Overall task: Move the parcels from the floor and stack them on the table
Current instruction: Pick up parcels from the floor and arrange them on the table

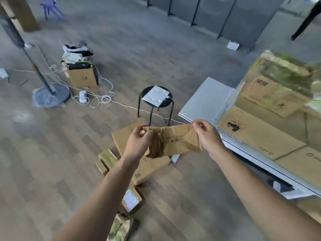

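A crumpled brown paper parcel (175, 142), black print illegible, is pinched by the left-hand grip (139, 141) and right-hand grip (207, 136).

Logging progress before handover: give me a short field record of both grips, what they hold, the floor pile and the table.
held item: crumpled brown parcel, in the air
left grip: curled round its left end
right grip: pinches its right end
floor pile: several parcels, below the held one
table: grey table on the right, cardboard boxes stacked on it
nearby: black stool with a white sheet on top
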Demonstrator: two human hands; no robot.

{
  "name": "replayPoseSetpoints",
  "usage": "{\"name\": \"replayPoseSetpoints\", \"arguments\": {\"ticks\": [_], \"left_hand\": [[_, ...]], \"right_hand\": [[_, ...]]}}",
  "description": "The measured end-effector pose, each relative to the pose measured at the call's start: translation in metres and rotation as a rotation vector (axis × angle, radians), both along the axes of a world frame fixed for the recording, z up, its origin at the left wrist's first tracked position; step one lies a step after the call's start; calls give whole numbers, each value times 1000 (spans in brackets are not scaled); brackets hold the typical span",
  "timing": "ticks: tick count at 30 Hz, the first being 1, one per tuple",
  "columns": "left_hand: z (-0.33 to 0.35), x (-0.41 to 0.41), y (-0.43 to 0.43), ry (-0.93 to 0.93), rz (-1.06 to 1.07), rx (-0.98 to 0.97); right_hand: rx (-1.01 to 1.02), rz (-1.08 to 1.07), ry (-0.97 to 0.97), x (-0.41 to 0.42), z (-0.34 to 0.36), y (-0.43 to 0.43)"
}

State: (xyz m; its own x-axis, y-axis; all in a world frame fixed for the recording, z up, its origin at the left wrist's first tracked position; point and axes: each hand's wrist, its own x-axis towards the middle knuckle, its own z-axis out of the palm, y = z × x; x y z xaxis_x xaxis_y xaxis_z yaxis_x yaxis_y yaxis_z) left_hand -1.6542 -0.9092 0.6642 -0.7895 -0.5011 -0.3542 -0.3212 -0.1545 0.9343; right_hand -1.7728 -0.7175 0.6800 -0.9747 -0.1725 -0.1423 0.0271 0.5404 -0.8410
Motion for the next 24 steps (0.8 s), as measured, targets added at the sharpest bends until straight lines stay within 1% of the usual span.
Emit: {"name": "replayPoseSetpoints", "arguments": {"ticks": [3, 5, 8, 10, 12, 15, 17, 20, 22, 24], "left_hand": [[48, -29, 70, 81, -87, -19], [70, -47, 119, 116, -129, -41], [94, -71, 198, 134, -158, -21], [108, -85, 253, 150, -210, 11], [121, -93, 306, 208, -258, 35], [130, -105, 370, 268, -287, 10], [128, -116, 403, 298, -328, -9], [129, -135, 440, 295, -396, -26], [129, -150, 461, 304, -433, 21], [130, -165, 479, 281, -442, 111]], "right_hand": [[-62, -94, 74, -9, 44, 77], [-90, -162, 102, -14, 66, 130], [-109, -227, 128, -19, 92, 216], [-166, -275, 132, -21, 102, 280], [-220, -326, 141, -23, 106, 338], [-261, -355, 131, -23, 106, 409], [-253, -355, 112, -24, 106, 447], [-215, -388, 88, -27, 108, 491], [-200, -404, 91, -32, 108, 513], [-177, -437, 105, -39, 110, 530]]}}
